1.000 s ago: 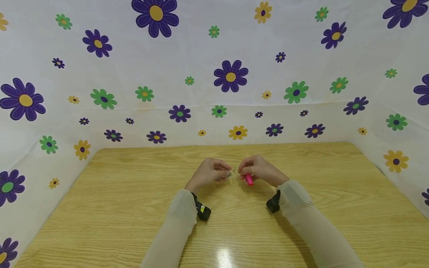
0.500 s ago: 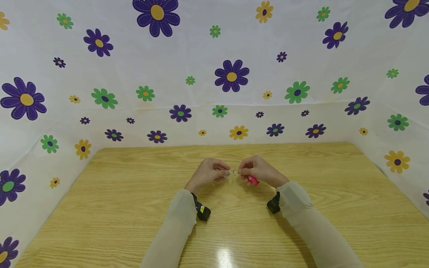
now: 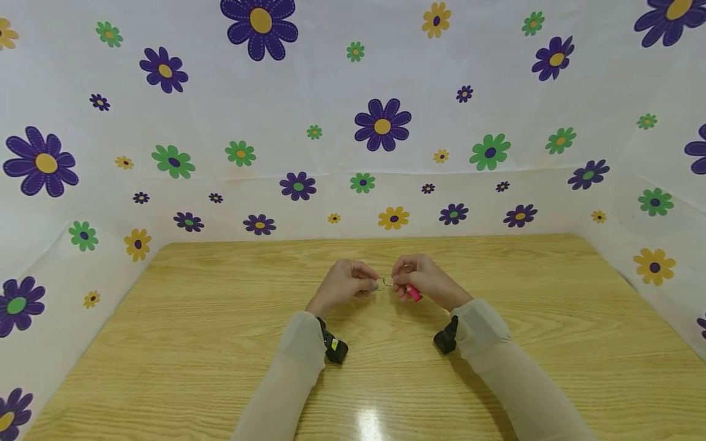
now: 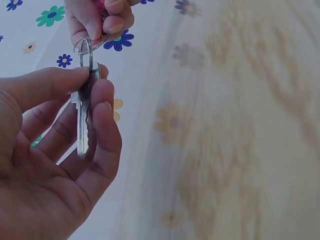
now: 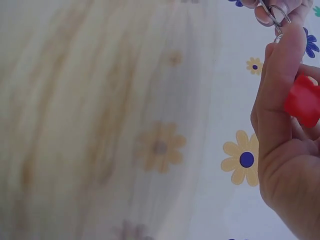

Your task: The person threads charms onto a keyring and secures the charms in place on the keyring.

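Observation:
Between thumb and fingers, my left hand (image 3: 343, 283) pinches a silver key (image 4: 83, 127) by its head, its toothed blade pointing down along the palm. A metal key ring (image 4: 85, 47) passes through the key's head, and further ring loops (image 5: 277, 17) reach across to the other hand. My right hand (image 3: 429, 282) pinches the far side of these rings at its fingertips. From that hand hangs a bright pink-red key fob (image 3: 413, 293), which looks lumpy and red in the right wrist view. Part of the fob is hidden behind the fingers.
Both hands are held over the far middle of a wood-grain table (image 3: 193, 343). A white cloth (image 3: 325, 79) printed with flowers stands behind the table and along both sides. Each wrist wears a black camera (image 3: 335, 349).
The pink-red fob has swung outward under my right hand and partly back. The right hand and wrist have shifted slightly, while my left hand has kept its hold on the key.

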Demonstrator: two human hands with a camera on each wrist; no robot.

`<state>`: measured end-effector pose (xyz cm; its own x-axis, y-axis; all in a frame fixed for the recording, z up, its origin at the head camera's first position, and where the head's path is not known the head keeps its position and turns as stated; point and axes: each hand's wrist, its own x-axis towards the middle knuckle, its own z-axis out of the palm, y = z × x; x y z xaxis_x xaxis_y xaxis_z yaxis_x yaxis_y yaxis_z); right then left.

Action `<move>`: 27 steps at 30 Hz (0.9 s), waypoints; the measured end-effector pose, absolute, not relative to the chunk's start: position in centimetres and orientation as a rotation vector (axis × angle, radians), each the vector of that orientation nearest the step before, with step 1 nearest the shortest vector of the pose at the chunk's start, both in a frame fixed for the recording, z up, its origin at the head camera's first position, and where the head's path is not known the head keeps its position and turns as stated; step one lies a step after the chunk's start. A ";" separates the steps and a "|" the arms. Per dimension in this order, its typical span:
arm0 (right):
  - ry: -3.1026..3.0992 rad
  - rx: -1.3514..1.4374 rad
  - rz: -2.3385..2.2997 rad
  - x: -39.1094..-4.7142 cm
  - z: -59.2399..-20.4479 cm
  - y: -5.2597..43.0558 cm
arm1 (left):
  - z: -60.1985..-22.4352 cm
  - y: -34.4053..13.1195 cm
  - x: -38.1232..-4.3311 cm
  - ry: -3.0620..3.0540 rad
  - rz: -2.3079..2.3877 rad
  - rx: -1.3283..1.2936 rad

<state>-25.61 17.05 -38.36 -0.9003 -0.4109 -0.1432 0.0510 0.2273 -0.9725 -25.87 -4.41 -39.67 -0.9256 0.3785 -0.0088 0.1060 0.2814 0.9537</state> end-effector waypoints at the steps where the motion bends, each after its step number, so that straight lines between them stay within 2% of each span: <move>1: 2.152 -0.337 -1.703 -25.6 -38.4 17.0 | -39.6 -4.4 -25.9 2.327 1.686 0.441; 15: 2.193 -0.261 -1.713 -25.8 -38.6 16.6 | -40.2 -4.1 -26.0 2.422 1.606 0.486; 27: 1.929 -0.375 -1.733 -26.1 -38.5 17.5 | -39.6 -4.7 -26.0 2.358 1.641 0.463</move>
